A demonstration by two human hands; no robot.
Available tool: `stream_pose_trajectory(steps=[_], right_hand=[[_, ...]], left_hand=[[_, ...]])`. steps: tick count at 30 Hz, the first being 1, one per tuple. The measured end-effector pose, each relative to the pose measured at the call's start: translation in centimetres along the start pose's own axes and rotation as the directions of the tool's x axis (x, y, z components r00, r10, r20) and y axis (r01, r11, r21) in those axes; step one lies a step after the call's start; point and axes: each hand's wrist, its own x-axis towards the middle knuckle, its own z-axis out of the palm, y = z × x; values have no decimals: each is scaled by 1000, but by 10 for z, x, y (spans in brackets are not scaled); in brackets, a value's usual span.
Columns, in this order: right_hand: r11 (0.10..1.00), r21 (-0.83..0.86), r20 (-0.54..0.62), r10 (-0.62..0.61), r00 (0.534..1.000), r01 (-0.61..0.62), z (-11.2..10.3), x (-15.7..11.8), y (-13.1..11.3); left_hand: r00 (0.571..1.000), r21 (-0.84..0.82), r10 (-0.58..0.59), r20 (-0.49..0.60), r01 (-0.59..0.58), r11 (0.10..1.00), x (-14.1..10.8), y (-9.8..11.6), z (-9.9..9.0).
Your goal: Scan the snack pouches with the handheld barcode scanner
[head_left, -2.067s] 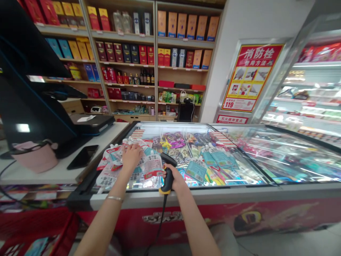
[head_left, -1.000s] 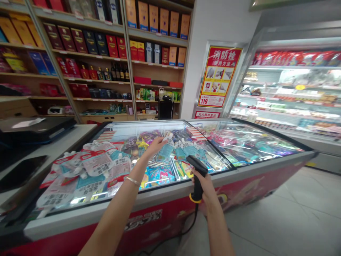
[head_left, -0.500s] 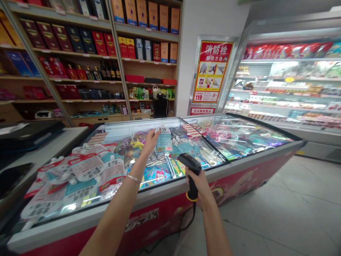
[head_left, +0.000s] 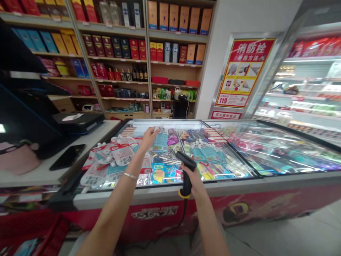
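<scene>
My left hand (head_left: 149,138) is closed at the top left edge of a clear-and-blue spouted pouch (head_left: 160,141), held above the glass lid of a chest freezer (head_left: 186,124). My right hand (head_left: 194,179) grips a black barcode scanner (head_left: 185,160) by its handle, its head pointing up and left near that pouch. A dark cable runs down from the scanner. Left of my left hand, a pile of similar pouches (head_left: 122,154), some with red parts, lies on the glass. On the right, several blue-labelled pouches (head_left: 209,153) lie overlapping.
A counter (head_left: 48,176) on the left carries a dark phone (head_left: 68,157), a pink bag (head_left: 17,158) and black equipment (head_left: 78,121). A red basket (head_left: 53,231) stands at lower left. Behind the freezer rise shelves of boxes (head_left: 117,48); a refrigerated display (head_left: 314,85) stands at right.
My view has turned left, bringing the counter and basket into sight. Both hands, with the pouch and scanner, have shifted left over the freezer, away from the right-hand pouches.
</scene>
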Motion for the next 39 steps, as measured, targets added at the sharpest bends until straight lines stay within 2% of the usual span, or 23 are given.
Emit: stream_pose_trajectory(steps=[3,5,7,9,10,12,14,15,19,23,26,28,30,33,36,39], right_hand=[[993,55,120,96,988,-103,39,7,16],[982,91,196,144,970,-164,63,12,26],[963,124,260,201,945,-239,83,17,37],[936,155,289,262,921,-315,99,22,47],[920,173,293,293,910,-352,106,25,53],[885,199,291,356,888,-420,114,30,64],[860,202,289,405,867,-469,118,35,73],[855,191,289,421,860,-483,119,37,76],[874,152,265,414,871,-461,120,37,78],[920,141,201,335,921,-366,105,29,58],[952,162,145,238,960,-261,74,23,28],[975,158,83,144,986,-156,47,21,5],[990,133,5,43,999,-43,18,20,-17],[992,105,-99,-55,994,65,-24,17,-42],[988,92,-209,-100,973,121,-65,11,-58],[987,47,-324,-132,937,155,-102,4,-67]], left_hand=[[998,56,-46,-48,48,997,8,-9,-65],[991,177,-94,-97,110,978,9,-15,-104],[972,370,-113,-204,184,911,2,-21,-133],[959,572,-29,-284,193,797,-13,-28,-149],[963,656,32,-267,158,738,-24,-32,-152],[988,758,89,-129,40,651,-46,-45,-150],[999,782,13,30,-31,622,-66,-59,-143],[997,785,-25,70,-39,618,-73,-66,-140],[995,802,-77,62,-4,598,-83,-81,-134],[989,874,-134,62,11,486,-74,-70,-128],[994,913,-94,52,-9,407,-66,-49,-106],[997,913,-55,61,-33,406,-61,-32,-79],[992,887,-66,110,-68,458,-58,-14,-42],[963,782,-137,232,-101,615,-58,12,22],[892,591,-200,406,-90,801,-63,35,87],[776,417,-286,562,33,908,-70,49,144]])
